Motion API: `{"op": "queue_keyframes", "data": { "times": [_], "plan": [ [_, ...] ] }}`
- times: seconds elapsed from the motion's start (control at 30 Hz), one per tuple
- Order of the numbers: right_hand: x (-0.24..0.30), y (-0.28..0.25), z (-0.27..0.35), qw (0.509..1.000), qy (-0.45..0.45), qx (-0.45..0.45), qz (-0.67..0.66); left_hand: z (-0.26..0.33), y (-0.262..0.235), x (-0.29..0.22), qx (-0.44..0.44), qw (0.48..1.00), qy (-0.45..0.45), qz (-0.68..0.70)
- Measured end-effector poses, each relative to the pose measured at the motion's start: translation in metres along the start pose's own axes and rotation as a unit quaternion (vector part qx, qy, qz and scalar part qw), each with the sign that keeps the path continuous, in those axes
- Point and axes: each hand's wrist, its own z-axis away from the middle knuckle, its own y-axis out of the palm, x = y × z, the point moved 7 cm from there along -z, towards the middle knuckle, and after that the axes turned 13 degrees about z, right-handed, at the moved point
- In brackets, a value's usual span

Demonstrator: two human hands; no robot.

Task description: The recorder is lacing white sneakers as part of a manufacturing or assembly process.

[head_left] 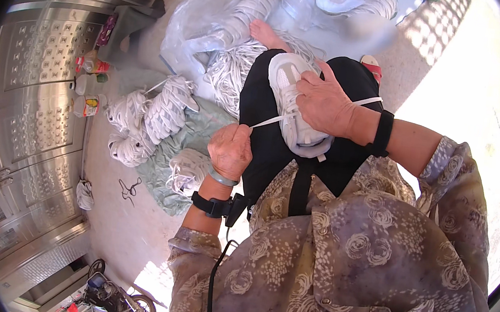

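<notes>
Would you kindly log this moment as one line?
left hand: pulling lace | right hand: holding shoe on lap | laced shoes on floor

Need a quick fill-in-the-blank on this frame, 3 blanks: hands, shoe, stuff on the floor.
1. The right hand rests on top of a white ____ lying on the person's lap.
2. The left hand pinches a flat white ____ pulled taut from that item.
3. More white shoes are piled on the floor to the person's ____ side, beside a green cloth.

Missing words: shoe; lace; left
</notes>
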Motion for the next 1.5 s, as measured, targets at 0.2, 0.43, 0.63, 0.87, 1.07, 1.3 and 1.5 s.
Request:
{"op": "queue_keyframes", "data": {
  "times": [0.2,0.43,0.63,0.87,1.07,1.3,1.5],
  "plan": [
    [-0.007,0.015,-0.002,0.997,0.063,0.041,-0.026,0.021,-0.037,0.002,-0.014,0.998,0.021,-0.052],
    [-0.048,0.016,0.025,0.966,0.138,0.051,-0.212,0.051,-0.022,0.019,0.104,0.991,-0.068,-0.052],
    [-0.02,0.001,0.05,0.978,0.058,0.123,-0.155,0.019,0.005,-0.012,0.022,0.996,-0.057,0.07],
    [-0.01,0.017,0.048,0.994,-0.052,0.095,-0.036,-0.011,0.056,-0.025,0.129,0.991,0.015,0.022],
    [-0.025,0.029,0.026,0.991,-0.05,0.12,-0.003,-0.022,0.065,-0.001,0.128,0.985,-0.074,0.088],
    [-0.026,0.035,0.023,0.991,-0.052,0.121,-0.034,-0.023,0.075,0.016,0.155,0.953,-0.187,0.183],
    [-0.013,0.024,0.038,0.991,-0.06,0.114,-0.045,-0.004,0.079,0.0,0.28,0.917,-0.205,0.195]
  ]
}}
